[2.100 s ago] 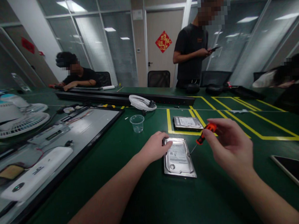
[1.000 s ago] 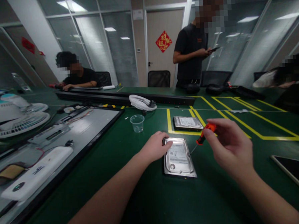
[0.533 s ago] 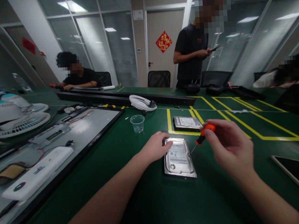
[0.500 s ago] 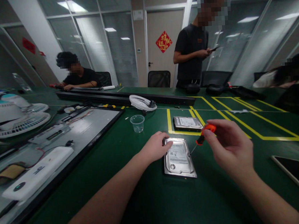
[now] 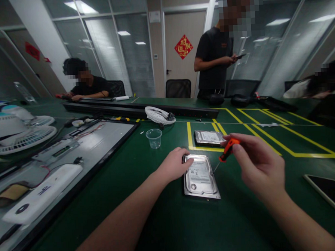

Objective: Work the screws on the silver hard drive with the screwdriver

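A silver hard drive (image 5: 200, 176) lies label side up on the green table (image 5: 161, 223). My left hand (image 5: 177, 164) grips its upper left edge, thumb on the top face. In my right hand (image 5: 259, 160) is an orange and black screwdriver (image 5: 229, 150), held at the handle between thumb and fingers. The shaft slants down to the left, its tip at the drive's right edge. Just behind, a second hard drive (image 5: 209, 137) rests by yellow tape lines. To the left of it stands a clear plastic cup (image 5: 154, 139).
On the left lie a large flat panel (image 5: 101, 147) with a white device (image 5: 44, 193) and white fan parts (image 5: 22, 137). A long black bar (image 5: 121, 110) and white grille (image 5: 159, 115) are behind. A phone (image 5: 331, 193) lies right. Two people are across the table, another at far right.
The fingers of my right hand have shifted on the screwdriver handle, the forefinger reaching further left. My left hand and the drive have stayed in place.
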The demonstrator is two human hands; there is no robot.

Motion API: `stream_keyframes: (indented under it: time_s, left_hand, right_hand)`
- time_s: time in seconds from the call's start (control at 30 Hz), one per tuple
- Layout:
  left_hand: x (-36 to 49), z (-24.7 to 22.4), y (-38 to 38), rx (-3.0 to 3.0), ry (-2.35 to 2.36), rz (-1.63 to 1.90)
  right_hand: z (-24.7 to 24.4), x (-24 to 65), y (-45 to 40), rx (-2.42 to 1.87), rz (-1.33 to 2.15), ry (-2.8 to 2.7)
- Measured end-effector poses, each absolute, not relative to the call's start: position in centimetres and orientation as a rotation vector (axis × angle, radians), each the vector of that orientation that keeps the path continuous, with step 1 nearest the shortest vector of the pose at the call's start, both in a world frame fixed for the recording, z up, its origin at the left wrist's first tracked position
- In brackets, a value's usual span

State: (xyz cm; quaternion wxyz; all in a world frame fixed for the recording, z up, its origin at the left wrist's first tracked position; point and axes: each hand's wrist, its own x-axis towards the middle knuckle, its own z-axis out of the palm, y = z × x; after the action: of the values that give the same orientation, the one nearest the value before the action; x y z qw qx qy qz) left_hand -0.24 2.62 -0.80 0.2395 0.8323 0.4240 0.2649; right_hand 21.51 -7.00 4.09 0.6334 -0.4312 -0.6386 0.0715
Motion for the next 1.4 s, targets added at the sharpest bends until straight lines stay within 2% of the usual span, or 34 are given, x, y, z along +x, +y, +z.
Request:
stream_keyframes:
  time_s: [0.23, 0.5, 0.77, 1.13, 1.4]
  left_hand:
    - [-0.2, -0.9, 2.6, 2.278, 1.16, 0.721]
    - [-0.3, -0.7, 2.6, 2.282, 1.168, 0.707]
    - [-0.2, -1.1, 2.8, 2.3, 1.153, 0.743]
    - [-0.2, -0.5, 2.5, 2.264, 1.179, 0.694]
    - [-0.2, -0.8, 2.6, 2.262, 1.172, 0.705]
  right_hand:
    - [3.8, 22.0, -6.3, -1.024, 0.022, -1.488]
    - [4.3, 21.6, -7.2, -0.992, 0.205, -1.47]
    - [3.8, 22.1, -6.3, -0.994, 0.044, -1.485]
    - [4.6, 21.2, -7.3, -0.982, 0.175, -1.463]
    - [3.9, 21.8, -6.5, -1.019, 0.074, -1.424]
